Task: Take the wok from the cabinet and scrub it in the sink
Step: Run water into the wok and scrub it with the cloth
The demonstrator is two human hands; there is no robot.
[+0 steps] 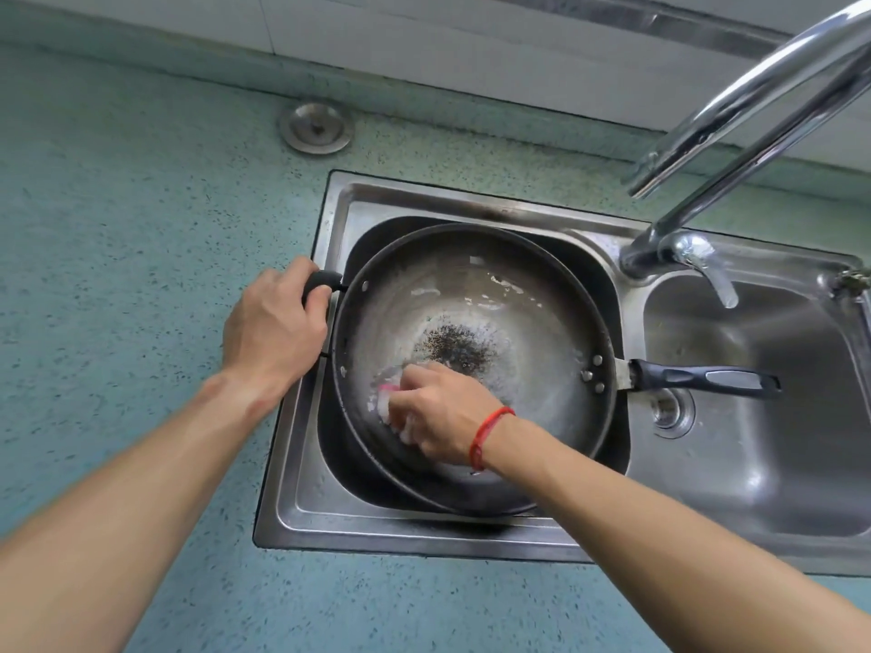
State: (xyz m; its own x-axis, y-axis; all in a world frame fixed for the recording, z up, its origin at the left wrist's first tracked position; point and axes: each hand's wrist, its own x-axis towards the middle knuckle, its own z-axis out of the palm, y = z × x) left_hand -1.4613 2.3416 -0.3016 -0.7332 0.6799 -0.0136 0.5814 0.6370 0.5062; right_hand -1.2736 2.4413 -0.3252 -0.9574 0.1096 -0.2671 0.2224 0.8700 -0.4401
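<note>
A dark metal wok (509, 299) sits tilted in the left basin of a steel double sink (301, 487), with a burnt black patch (455, 346) at its centre and some water in it. Its long black handle (707, 379) points right over the divider. My left hand (275, 329) grips the small black helper handle on the wok's left rim. My right hand (438, 414), with a red string at the wrist, holds a pink and white scrubbing pad (384, 400) pressed against the wok's lower left inside wall.
A chrome faucet (735, 134) arches over the sink from the right, its base (660, 252) behind the divider. The right basin (763, 417) has a drain (669, 410). A round metal cap (316, 127) sits in the speckled teal countertop (118, 228) behind the sink.
</note>
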